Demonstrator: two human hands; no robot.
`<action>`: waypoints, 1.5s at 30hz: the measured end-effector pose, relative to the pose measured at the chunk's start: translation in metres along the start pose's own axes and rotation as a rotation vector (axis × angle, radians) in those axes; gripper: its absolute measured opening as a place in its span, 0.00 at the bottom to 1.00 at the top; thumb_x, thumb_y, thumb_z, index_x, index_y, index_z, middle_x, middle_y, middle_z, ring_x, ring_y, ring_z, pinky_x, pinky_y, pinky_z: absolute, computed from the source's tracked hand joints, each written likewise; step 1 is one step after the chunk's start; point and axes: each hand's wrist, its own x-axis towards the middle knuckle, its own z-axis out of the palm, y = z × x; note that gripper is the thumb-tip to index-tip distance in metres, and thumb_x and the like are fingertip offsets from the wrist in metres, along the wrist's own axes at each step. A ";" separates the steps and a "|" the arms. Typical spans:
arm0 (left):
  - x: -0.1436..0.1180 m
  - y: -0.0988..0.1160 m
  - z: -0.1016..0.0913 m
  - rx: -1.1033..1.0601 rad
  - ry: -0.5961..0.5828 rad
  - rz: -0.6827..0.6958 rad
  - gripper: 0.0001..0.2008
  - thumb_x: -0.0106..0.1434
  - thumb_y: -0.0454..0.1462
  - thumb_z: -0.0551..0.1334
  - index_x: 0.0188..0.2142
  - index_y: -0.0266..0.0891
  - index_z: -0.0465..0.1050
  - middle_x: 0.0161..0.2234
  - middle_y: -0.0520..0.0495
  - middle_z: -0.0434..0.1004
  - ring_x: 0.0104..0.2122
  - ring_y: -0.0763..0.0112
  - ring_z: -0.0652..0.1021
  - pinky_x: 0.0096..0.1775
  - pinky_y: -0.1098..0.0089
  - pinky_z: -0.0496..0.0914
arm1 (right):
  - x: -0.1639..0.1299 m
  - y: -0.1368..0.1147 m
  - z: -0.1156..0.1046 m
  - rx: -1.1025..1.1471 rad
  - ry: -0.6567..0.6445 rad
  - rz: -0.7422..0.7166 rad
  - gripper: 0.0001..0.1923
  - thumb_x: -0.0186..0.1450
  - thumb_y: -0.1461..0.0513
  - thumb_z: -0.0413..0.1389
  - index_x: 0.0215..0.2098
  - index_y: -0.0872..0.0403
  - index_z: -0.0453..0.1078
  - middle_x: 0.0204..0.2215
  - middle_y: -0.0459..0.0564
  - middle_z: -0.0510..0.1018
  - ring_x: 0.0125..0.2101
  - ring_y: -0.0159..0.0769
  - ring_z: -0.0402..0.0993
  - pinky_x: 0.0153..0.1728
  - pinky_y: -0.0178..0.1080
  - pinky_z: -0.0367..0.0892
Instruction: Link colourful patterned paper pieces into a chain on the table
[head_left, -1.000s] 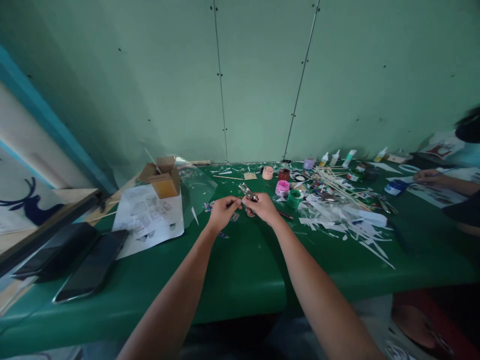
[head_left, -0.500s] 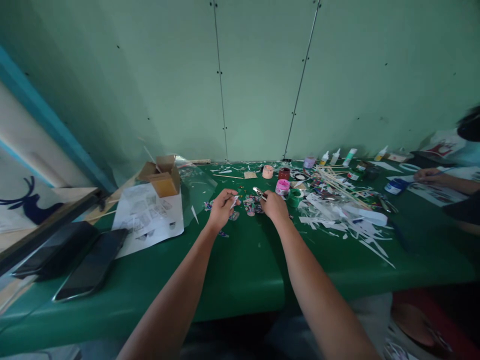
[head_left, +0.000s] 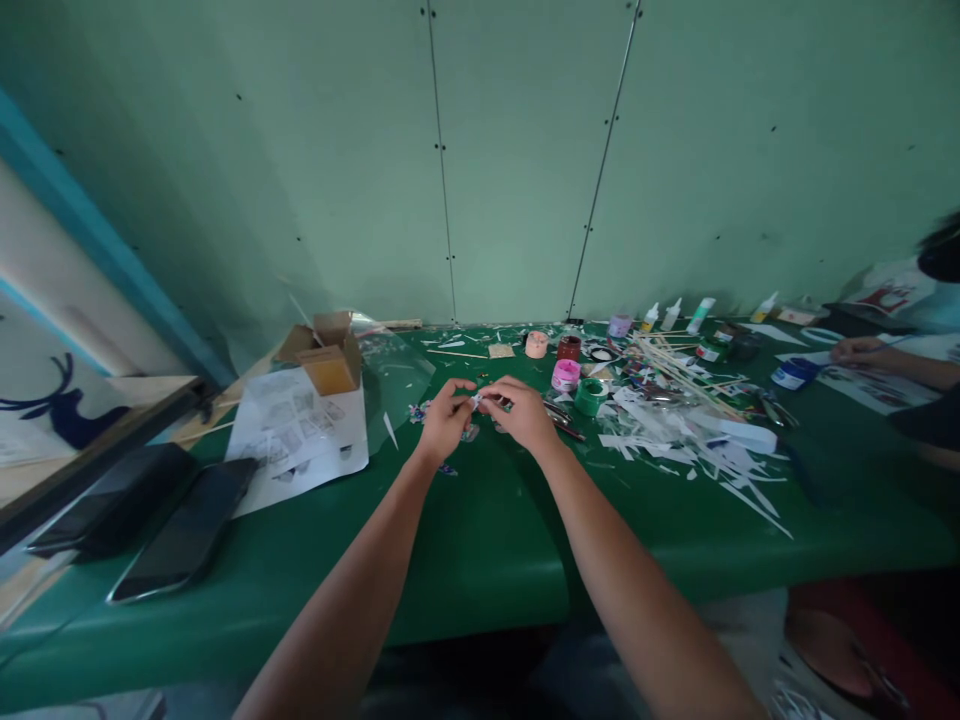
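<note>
Paper scrap [head_left: 475,400], small and white: pinched between both hands above the tabletop [head_left: 480,540]. Left hand [head_left: 444,418]: fingers closed on the scrap. Right hand [head_left: 520,411]: fingers now on the scrap too; the metal tool it gripped half a second ago is gone from it, so both hands are free to work the scrap. Green pot [head_left: 589,396]: right of the hands. Cutouts [head_left: 499,408]: beneath them.

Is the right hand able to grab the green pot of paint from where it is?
Probably yes. The green pot stands just to the right of the right hand, with only bare table and small scraps between. That hand pinches a small piece together with the left hand.
</note>
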 end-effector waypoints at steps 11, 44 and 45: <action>-0.007 0.005 -0.002 0.502 -0.063 0.195 0.12 0.61 0.32 0.52 0.45 0.40 0.63 0.31 0.50 0.76 0.29 0.71 0.75 0.34 0.71 0.64 | 0.000 -0.004 0.003 -0.409 -0.131 -0.002 0.08 0.64 0.65 0.53 0.32 0.54 0.74 0.28 0.50 0.76 0.34 0.35 0.70 0.34 0.35 0.60; 0.000 0.002 -0.009 0.692 0.133 0.187 0.17 0.66 0.39 0.49 0.54 0.41 0.61 0.46 0.43 0.74 0.46 0.62 0.73 0.47 0.61 0.65 | 0.003 0.018 0.008 0.459 0.191 0.564 0.13 0.56 0.60 0.55 0.39 0.54 0.72 0.19 0.43 0.71 0.16 0.30 0.68 0.19 0.34 0.65; 0.001 0.000 -0.010 0.803 0.160 0.152 0.17 0.66 0.38 0.49 0.52 0.41 0.64 0.48 0.42 0.74 0.49 0.59 0.71 0.49 0.58 0.63 | 0.004 0.023 0.007 0.484 0.227 0.573 0.14 0.56 0.60 0.55 0.40 0.54 0.73 0.19 0.42 0.71 0.17 0.30 0.68 0.21 0.34 0.66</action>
